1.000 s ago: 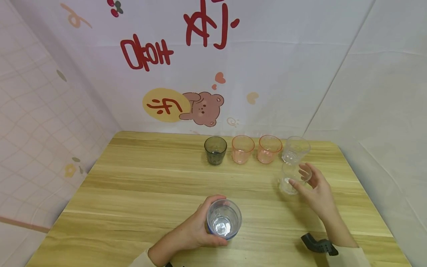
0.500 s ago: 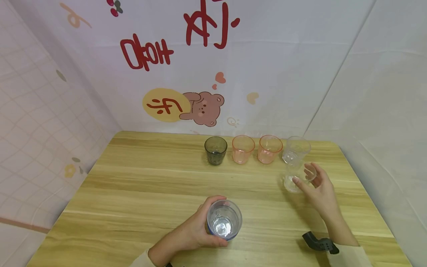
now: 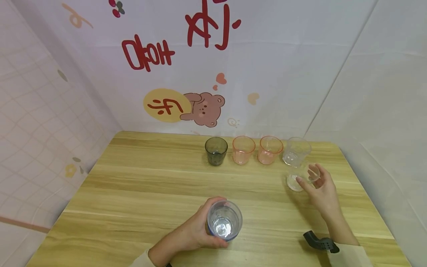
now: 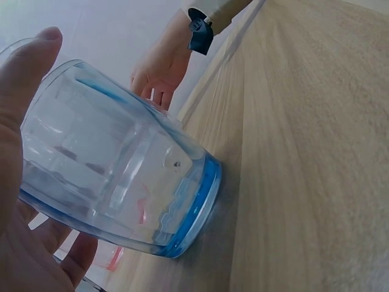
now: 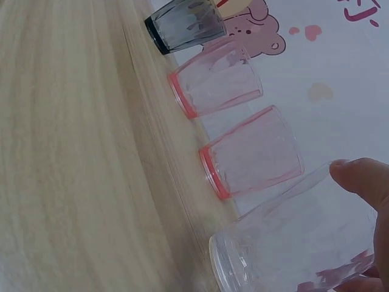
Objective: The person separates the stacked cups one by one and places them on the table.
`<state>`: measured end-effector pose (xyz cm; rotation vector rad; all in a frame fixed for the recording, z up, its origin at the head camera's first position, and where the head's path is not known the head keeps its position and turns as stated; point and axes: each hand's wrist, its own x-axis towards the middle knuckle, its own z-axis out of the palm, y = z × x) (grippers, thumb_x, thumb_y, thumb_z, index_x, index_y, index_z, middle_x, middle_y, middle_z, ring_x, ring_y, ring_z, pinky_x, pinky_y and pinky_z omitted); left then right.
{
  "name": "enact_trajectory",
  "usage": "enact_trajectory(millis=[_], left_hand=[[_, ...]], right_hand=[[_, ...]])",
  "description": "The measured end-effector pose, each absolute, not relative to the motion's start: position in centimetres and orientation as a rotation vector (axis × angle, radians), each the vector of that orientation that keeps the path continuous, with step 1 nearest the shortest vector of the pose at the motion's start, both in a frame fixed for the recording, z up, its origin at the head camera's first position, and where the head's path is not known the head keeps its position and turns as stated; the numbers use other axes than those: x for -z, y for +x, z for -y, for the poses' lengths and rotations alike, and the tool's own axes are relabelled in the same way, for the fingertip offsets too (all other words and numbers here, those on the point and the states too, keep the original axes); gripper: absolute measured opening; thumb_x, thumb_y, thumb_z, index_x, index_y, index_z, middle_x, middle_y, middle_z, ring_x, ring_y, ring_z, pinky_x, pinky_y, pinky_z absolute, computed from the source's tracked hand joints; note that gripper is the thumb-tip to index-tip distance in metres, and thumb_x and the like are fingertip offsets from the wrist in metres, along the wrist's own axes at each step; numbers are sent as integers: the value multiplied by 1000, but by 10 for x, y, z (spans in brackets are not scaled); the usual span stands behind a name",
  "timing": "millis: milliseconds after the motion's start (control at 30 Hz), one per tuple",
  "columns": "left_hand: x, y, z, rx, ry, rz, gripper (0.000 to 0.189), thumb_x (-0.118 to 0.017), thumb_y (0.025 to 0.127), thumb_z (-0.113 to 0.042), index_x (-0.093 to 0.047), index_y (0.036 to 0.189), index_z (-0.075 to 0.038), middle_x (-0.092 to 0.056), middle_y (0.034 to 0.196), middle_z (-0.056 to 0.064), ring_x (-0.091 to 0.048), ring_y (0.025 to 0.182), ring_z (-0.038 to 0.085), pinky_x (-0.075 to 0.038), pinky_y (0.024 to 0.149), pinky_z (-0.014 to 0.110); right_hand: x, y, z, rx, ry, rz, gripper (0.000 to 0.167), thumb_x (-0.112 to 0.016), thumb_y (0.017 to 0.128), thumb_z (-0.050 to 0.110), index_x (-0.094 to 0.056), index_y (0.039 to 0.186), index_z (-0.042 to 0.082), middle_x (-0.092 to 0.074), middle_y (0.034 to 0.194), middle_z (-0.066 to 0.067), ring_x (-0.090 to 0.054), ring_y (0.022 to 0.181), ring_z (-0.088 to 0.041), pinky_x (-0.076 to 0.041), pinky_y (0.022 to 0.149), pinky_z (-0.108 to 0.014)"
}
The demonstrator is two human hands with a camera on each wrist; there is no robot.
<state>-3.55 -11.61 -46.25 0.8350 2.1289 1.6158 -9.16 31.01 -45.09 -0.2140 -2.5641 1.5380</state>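
Note:
My left hand (image 3: 200, 230) grips a clear cup with a blue base (image 3: 225, 221) at the front middle of the table. In the left wrist view, the blue-based cup (image 4: 121, 164) is tilted in that view, and another rim shows near the thumb; I cannot tell whether a second cup is nested in it. At the right, my right hand (image 3: 323, 193) holds a colourless clear cup (image 3: 295, 183) between thumb and fingers. Its base (image 5: 228, 267) is at or close to the tabletop in the right wrist view. Just behind it stands another colourless cup (image 3: 297, 152).
Along the back of the wooden table (image 3: 143, 178) stand a dark grey cup (image 3: 216, 151) and two pinkish-red cups, one at left (image 3: 243, 150) and the other cup (image 3: 269, 150) beside it. A printed white cloth (image 3: 283, 66) hangs behind them.
My right hand has moved slightly right and back with the colourless cup, nearer the clear cup behind. The left hand and its cup have stayed put.

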Motion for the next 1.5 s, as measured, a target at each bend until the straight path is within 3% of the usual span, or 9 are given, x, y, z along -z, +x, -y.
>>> enact_trajectory(millis=[233,700,933,1267,1500], left_hand=[[463,-36,117,-1613,866,-2131,101,-98,81,-36,-35,160,-27,-53,153,2,-52,139,20,-42,120,38],[466,-37,117,-1568,867,-2154,102,-97,82,-38,-33,160,-29,-51,153,6,-52,139,21,-42,120,41],[468,-38,118,-1560,885,-2155,102,-97,82,-37,-32,160,-28,-51,154,6,-52,140,22,-42,120,44],[467,-38,120,-1537,883,-2168,104,-97,82,-37,-31,161,-28,-50,156,6,-50,142,26,-42,120,48],[467,-38,120,-1511,854,-2196,105,-99,80,-36,-32,161,-30,-51,155,2,-47,142,26,-41,119,53]], right_hand=[[452,-89,-315,-1561,-237,2588,103,-75,104,31,-3,173,5,-27,174,-28,-35,156,-53,-36,108,1],[447,-80,-322,-1539,-259,2576,95,-70,107,29,-7,172,2,-25,176,-27,-33,158,-49,-39,110,-2],[428,-72,-318,-1542,-331,2507,89,-69,108,30,-13,173,5,-20,179,-21,-25,166,-36,-30,124,-10],[409,-63,-312,-1458,-344,2521,80,-64,110,35,-22,173,11,-28,179,-9,-34,163,-21,-36,118,-7],[404,-59,-303,-1474,-326,2405,63,-61,112,28,-38,167,11,-44,171,2,-42,156,-8,-39,113,-4]])
